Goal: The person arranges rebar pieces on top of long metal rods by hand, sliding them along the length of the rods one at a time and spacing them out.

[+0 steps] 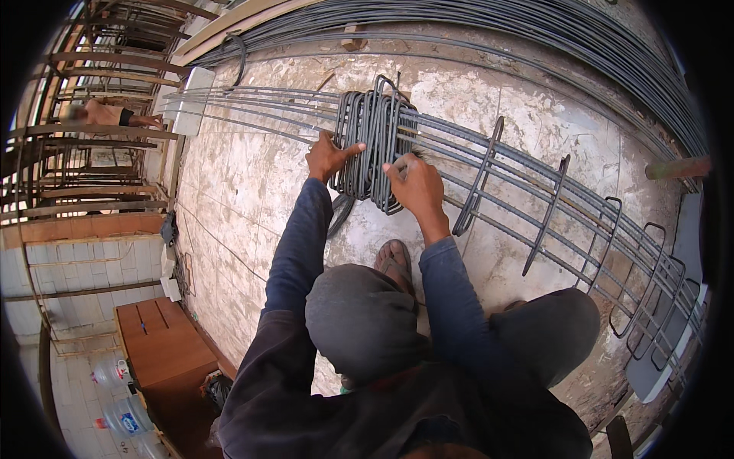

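A thick bundle of rectangular steel rebar stirrups (371, 145) hangs around several long ribbed rebars (505, 172), which run from left to right in front of me. My left hand (330, 158) grips the bundle's left side, its thumb lying against the bent rods. At the bundle's right edge, my right hand (418, 189) is closed with its fingers curled and thumb towards the stirrups; what lies between its fingertips is hidden. Farther right, single stirrups (480, 176) are spaced along the rebars. Below the bundle, a dark coil of wire or rod (341, 214) shows.
A stack of long rebars (489, 23) lies along the far side. Wooden framing (99, 138) stands at the left, with another person (107, 115) there. A brown cabinet (164, 336) and plastic water bottles (125, 415) are lower left. My sandalled foot (394, 264) is below the bundle.
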`<control>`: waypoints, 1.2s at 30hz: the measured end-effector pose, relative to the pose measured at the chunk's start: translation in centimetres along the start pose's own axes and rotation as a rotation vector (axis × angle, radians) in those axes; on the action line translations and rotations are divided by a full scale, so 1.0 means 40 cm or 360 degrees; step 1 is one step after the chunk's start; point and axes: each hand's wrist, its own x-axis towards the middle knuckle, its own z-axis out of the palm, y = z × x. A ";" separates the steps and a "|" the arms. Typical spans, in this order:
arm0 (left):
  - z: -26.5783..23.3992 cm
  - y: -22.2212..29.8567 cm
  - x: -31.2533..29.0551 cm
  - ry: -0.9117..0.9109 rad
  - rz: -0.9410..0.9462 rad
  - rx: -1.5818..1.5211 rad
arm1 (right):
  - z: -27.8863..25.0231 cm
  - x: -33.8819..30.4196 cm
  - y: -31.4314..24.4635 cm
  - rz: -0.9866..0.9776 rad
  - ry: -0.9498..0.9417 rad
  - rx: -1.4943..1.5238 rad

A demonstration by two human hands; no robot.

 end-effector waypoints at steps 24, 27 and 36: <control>-0.037 -0.161 0.102 0.0210 0.0578 -0.0250 | 0.126 0.174 -0.206 -0.0200 0.0284 -0.0273; -0.085 -0.252 0.190 0.0239 0.0503 -0.0232 | 0.131 0.175 -0.214 -0.0205 0.0288 -0.0319; -0.259 -0.630 0.593 0.0548 0.0144 -0.0096 | 0.120 0.181 -0.172 -0.0016 0.0209 -0.0588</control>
